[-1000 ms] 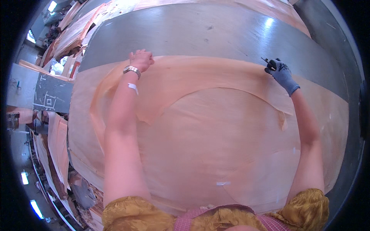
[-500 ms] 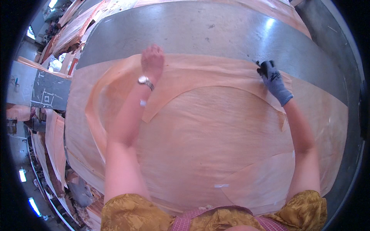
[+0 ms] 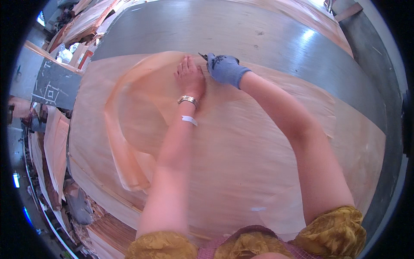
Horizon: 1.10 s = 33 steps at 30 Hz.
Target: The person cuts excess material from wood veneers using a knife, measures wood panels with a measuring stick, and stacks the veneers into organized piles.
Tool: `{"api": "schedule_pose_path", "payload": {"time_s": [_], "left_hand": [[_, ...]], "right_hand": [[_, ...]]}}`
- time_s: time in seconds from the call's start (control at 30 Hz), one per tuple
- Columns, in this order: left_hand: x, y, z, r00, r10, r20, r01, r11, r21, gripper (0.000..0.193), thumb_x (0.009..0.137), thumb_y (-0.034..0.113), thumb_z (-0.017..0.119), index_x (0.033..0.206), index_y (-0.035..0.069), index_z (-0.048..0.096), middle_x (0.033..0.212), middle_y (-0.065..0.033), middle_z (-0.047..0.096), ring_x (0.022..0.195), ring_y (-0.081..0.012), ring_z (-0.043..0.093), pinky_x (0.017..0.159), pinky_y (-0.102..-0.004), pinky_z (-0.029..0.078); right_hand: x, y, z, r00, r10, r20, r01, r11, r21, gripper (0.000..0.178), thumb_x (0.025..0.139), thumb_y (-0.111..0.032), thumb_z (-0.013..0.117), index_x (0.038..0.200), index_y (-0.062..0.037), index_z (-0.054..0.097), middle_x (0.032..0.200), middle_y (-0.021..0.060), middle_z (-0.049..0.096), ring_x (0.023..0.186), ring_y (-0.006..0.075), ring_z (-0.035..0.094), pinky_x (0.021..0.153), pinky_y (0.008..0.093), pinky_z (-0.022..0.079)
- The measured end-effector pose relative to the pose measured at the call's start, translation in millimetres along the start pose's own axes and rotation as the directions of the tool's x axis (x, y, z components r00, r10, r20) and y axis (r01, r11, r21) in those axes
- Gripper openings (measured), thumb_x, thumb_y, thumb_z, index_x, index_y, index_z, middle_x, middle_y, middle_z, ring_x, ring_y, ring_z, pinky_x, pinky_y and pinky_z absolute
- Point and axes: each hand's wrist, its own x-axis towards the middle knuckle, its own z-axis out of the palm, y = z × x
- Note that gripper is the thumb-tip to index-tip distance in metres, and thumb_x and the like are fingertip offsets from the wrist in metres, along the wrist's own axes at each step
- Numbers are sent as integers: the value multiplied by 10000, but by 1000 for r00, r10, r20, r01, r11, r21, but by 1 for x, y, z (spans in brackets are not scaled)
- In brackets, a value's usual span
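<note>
A broad, thin sheet of pinkish-tan wood veneer lies over the table. My left hand, bare and with a watch at the wrist, presses flat on the veneer near its far edge, fingers outstretched. Just to its right, my right hand in a grey-blue glove is closed around a small dark pointed tool. The tool's tip points left, at the veneer's far edge; its exact kind is too small to tell. Left of my left arm, a loose veneer piece bows up in a curled fold.
Beyond the veneer stretches the grey tabletop. More veneer sheets lie past its far edge. At the left stand a dark board with white marks, a cardboard box and hanging veneer sheets. A small white tape strip sticks to the near veneer.
My right hand has swept left along the far edge to beside my left hand. The left hand has shifted slightly right and flattened. The loose strip's right part now lies flat.
</note>
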Motion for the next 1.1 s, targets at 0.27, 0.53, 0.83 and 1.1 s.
{"api": "schedule_pose_path", "payload": {"time_s": [0.27,0.53,0.83,1.1], "left_hand": [[-2,-2,3,999,9,-38,-8,999,40,417,891,189,485,1302,131,520,1393,-16,497,1206,-246,487,954,-428,398],[2,33,-20,996,6,86,9,985,-171,429,895,152,459,1314,75,510,1408,-56,475,1244,-273,473,977,-444,412],[-32,109,-24,984,128,126,-124,992,-39,397,910,370,554,1168,69,584,1243,-117,561,1121,-327,536,917,-446,472],[-36,118,-12,983,182,20,-182,983,16,433,869,396,600,1172,87,593,1244,-70,565,1103,-287,529,906,-411,468]], "right_hand": [[-5,0,15,993,-112,-22,110,992,-68,304,948,-203,406,1124,24,506,999,219,681,908,358,681,748,473,541],[-108,48,19,998,-46,36,40,985,170,282,949,-250,400,1075,-41,540,966,215,676,876,385,664,737,505,517],[-202,167,-26,915,-5,404,-16,999,48,277,957,-334,422,1078,-133,568,999,170,670,927,375,641,788,487,493],[-306,412,-26,916,185,357,-9,897,-441,227,961,-318,467,1079,-207,624,939,88,693,877,290,661,892,486,437]]}}
